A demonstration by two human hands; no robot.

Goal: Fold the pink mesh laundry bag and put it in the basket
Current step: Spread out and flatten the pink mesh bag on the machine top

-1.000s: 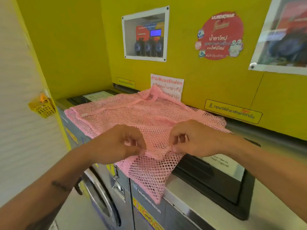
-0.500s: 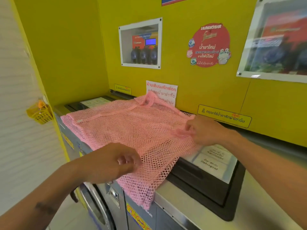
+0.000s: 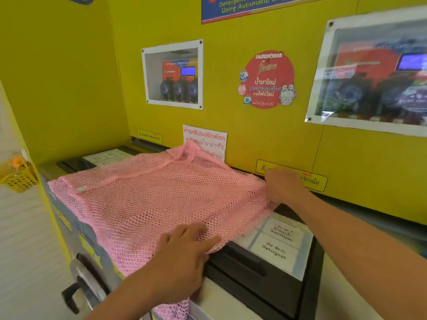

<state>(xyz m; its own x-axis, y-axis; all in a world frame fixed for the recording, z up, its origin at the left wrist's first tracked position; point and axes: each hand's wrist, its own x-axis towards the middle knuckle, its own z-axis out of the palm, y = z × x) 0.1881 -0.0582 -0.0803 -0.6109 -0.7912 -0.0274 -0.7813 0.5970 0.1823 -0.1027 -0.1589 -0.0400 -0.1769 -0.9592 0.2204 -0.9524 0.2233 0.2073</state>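
The pink mesh laundry bag [image 3: 147, 202] lies spread flat on top of a washing machine, one corner hanging over the front edge. My left hand [image 3: 182, 252] rests flat on the bag's near edge with straight fingers. At the bag's far right corner my right hand [image 3: 283, 185] holds the mesh, fingers curled over its edge. A small yellow basket [image 3: 19, 179] hangs on the white wall at the far left.
The machine top [image 3: 231, 301] carries a black detergent drawer [image 3: 265, 269] with labelled compartments right of the bag. A yellow wall with posters stands close behind. The washer's door handle [image 3: 76, 289] sticks out below left.
My hands left the bag's middle front. The right hand drew the mesh out to the far right corner; the left hand opened and laid flat on the near edge.
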